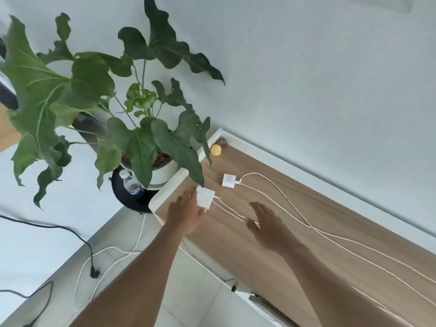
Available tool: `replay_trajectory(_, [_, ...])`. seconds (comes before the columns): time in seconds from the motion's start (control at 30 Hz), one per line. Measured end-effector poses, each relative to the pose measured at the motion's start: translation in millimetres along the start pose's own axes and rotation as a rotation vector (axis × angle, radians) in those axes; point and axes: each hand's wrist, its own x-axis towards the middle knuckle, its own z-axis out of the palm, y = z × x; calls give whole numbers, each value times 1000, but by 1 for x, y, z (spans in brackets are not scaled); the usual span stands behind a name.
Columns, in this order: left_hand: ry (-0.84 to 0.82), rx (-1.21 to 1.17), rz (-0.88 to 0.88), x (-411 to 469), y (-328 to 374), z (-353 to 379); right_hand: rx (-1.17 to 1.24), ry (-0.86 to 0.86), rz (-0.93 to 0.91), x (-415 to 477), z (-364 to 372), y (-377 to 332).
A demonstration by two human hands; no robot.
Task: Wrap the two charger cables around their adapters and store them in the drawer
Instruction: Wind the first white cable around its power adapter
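Your left hand (186,214) reaches to the near charger adapter (205,196), a flat white square block lying on the wooden surface (306,232) close to its left end; your fingers lie at its left edge and your thumb tip shows at its lower right corner, so your grip touches the block on two sides, though you cannot tell from here whether it is pinched firmly. A white cable (226,207) leaves the right side of that adapter and runs loose across the surface toward the lower right. Your right hand (266,226) hovers open with the fingers spread, palm down, just over that cable and holding nothing. The second adapter (229,181), smaller and also white, lies farther back on the surface with its two metal prongs pointing left; its own white cable (278,187) plugs in on the right, loops back, and trails away toward the lower right alongside the first, both cables unwrapped. Near the back left corner of the surface sits a small yellow object (216,150). To the left, a large leafy plant (94,95) in a white pot (165,173) stands on a round black stand (127,197) with a plastic bottle (132,184) beside it, one leaf hanging over the near adapter.
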Motion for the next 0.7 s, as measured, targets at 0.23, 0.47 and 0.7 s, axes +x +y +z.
replay_trajectory(0.23, [11, -147, -183, 20, 4, 23, -8, -51, 45, 2, 19, 8])
replay_trajectory(0.47, [116, -147, -289, 35, 9, 38, 9, -46, 80, -3, 18, 23])
replay_trajectory(0.7, [283, -201, -163, 24, 15, 43, -2, -29, 107, -15, 9, 35])
